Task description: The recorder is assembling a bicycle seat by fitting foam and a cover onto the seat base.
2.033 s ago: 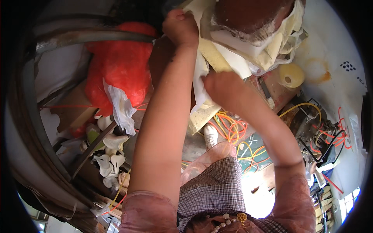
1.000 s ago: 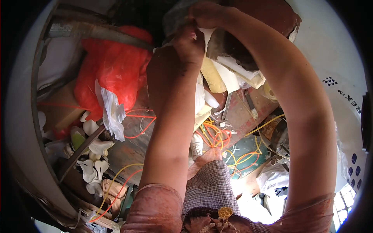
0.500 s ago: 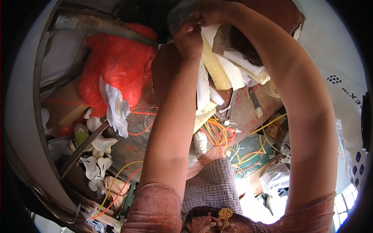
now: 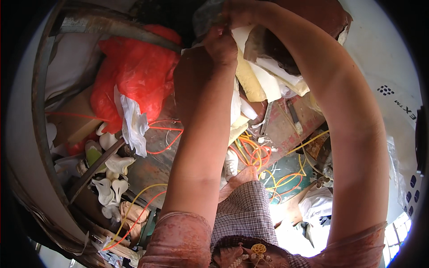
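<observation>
Left grip (image 4: 221, 47), in the head view, has its fingers curled and raised close to the right grip (image 4: 243, 15), at the top of the picture. Their fingertips come together beside a greyish translucent plastic film (image 4: 207, 18), which bunches up just left of the right hand; whether either one is clamped on it I cannot tell, since the fingers hide each other (and that corner is dark).

Below the two hands, a yellow foam strip (image 4: 249, 80) slants down, with a white strip (image 4: 267, 84) lying along its right side. A flat brown sheet (image 4: 190, 80) shows beside the left wrist and forearm, partly covered by them. Over to the right, a large dark brown piece (image 4: 319, 15) passes behind the right forearm.

Farther left, a red plastic bag (image 4: 138, 67) sits under a metal bar (image 4: 107, 29), with crumpled white plastic (image 4: 134, 127) hanging at its front. Lower down are pale curved pieces (image 4: 119, 165), near a thin slanting rod (image 4: 96, 169).

Between the forearms, orange and yellow hoses (image 4: 255, 154) lie in loops near a white shoe (image 4: 231, 164), with a slim metal strip (image 4: 267, 118) and a dark-handled tool (image 4: 293, 111) beyond them. Nearest the camera come a checked cloth (image 4: 246, 207) and a gold flower-shaped ornament (image 4: 258, 249).
</observation>
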### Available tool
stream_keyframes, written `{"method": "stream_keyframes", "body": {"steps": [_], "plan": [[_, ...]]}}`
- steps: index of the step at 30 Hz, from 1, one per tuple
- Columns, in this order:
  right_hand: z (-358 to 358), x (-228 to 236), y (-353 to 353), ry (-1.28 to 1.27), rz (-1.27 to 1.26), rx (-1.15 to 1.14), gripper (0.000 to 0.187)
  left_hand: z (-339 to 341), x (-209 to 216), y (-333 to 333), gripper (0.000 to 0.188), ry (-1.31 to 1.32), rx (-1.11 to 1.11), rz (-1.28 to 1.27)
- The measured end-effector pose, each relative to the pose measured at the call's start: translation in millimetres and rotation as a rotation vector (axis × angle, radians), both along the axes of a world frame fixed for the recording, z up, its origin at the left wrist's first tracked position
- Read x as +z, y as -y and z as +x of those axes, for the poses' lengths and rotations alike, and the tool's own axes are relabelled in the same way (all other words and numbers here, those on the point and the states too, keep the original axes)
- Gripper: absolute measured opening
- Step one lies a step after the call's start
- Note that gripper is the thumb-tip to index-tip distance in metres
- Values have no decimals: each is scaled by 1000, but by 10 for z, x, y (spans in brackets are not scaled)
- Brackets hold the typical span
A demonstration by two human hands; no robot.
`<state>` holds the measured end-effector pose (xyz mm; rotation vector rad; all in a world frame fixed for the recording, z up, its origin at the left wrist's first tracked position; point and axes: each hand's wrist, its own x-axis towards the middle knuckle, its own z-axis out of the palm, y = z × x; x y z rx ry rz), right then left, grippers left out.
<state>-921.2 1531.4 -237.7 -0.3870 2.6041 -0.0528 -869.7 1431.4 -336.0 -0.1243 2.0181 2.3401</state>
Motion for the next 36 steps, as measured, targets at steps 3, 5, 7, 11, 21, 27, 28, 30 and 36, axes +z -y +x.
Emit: {"method": "stream_keyframes", "body": {"steps": [3,5,7,11,21,27,28,30,36], "plan": [[-60,-71,-10,-11,-17,36,45,-12,4,20,5,16,18,3],[-81,-25,28,21,-39,31,46,-25,5,69,5,17,24,-5],[-92,-42,24,56,-51,22,46,-10,23,83,5,2,22,11],[-97,-158,-21,-24,-51,72,39,39,90,58,8,8,1,147],[-251,-360,-77,-49,-312,288,30,218,537,520,13,533,-291,436],[337,183,188,-212,-419,-153,19,580,1195,1088,11,545,-147,467],[518,575,567,-28,-587,-319,19,644,1339,1294,15,531,-78,416],[1072,1043,848,-108,-733,-288,19,893,1600,1399,18,524,-85,400],[2406,1945,1399,-122,-918,-521,11,1885,2292,1844,11,727,-325,558]]}}
